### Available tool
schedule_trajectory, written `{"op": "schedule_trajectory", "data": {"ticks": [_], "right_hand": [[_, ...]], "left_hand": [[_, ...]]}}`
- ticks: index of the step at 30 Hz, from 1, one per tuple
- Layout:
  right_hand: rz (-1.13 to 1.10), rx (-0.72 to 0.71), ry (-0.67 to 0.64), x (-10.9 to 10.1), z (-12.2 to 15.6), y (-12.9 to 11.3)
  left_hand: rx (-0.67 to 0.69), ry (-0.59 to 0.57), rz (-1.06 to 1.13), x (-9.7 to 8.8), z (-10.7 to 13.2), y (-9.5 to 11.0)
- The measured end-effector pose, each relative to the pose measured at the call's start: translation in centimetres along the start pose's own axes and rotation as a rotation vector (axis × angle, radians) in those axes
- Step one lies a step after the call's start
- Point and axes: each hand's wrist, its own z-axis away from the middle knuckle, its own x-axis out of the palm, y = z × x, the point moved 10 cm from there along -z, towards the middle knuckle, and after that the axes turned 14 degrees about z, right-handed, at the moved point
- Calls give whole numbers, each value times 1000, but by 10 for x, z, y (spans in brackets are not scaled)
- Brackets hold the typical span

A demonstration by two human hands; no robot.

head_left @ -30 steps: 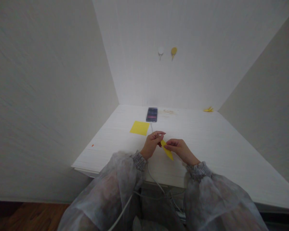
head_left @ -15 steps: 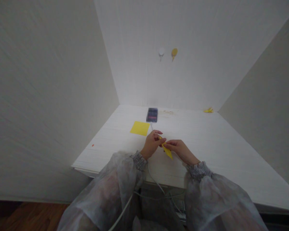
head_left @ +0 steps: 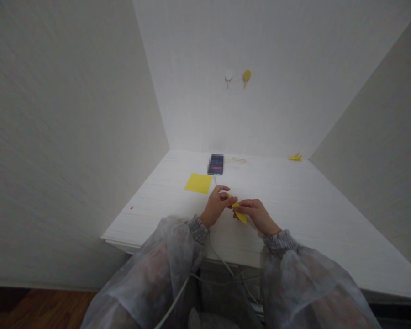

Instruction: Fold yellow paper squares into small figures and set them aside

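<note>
Yellow paper piece (head_left: 240, 214) is pinched at its ends by the left hand (head_left: 216, 204) and the right hand (head_left: 256, 214) over the desk (head_left: 294, 205); its crease probably needs firm, even pressing along the edge.

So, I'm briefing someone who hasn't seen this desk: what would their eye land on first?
The narrow folded piece of yellow paper, pinched between the left hand and the right hand over the near middle of the white wooden table, stands out first. Just beyond the left hand lies a flat square sheet of yellow paper, with a dark rectangular phone farther back to its right.
</note>
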Motion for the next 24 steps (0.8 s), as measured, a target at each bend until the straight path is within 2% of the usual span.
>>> {"op": "schedule_trajectory", "data": {"ticks": [3, 7, 12, 16, 18, 21, 24], "right_hand": [[54, -1, 0, 0, 0, -1], [142, -40, 51, -3, -3, -6], [430, -253, 270, -20, 2, -26], [710, -414, 447, -28, 13, -42], [886, -482, 556, -29, 22, -51], [1253, -597, 638, -15, 32, -65], [1520, -709, 578, 7, 36, -71]], "left_hand": [[-6, 10, 13, -1, 0, 1], [51, 96, 74, -11, -3, 7], [64, 125, 128, -12, -7, 6], [-11, 189, -39, -14, -5, -3], [-84, 175, -127, -10, -3, -9], [-146, 81, -176, 1, -2, -14], [-142, 57, -169, 5, -4, -14]]}}
